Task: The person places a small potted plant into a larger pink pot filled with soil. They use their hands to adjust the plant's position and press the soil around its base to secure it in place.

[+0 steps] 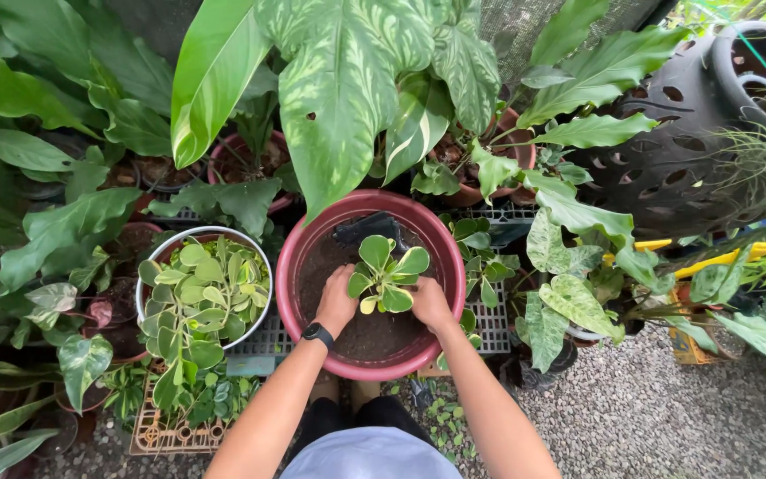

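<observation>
While both hands — left hand [337, 302], right hand [431, 304] — press soil, unclenched, small plant [386, 275] stands between.

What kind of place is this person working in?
Most likely a home garden or small plant nursery. Potted leafy plants crowd all around, gravel covers the ground, and both hands, left and right, press soil around a small plant in a red pot.

- one head-worn view, looking steeply down from above, close over a round dark-red plastic pot [299, 266]
- gravel floor [658, 417] lies along the bottom edge
</observation>
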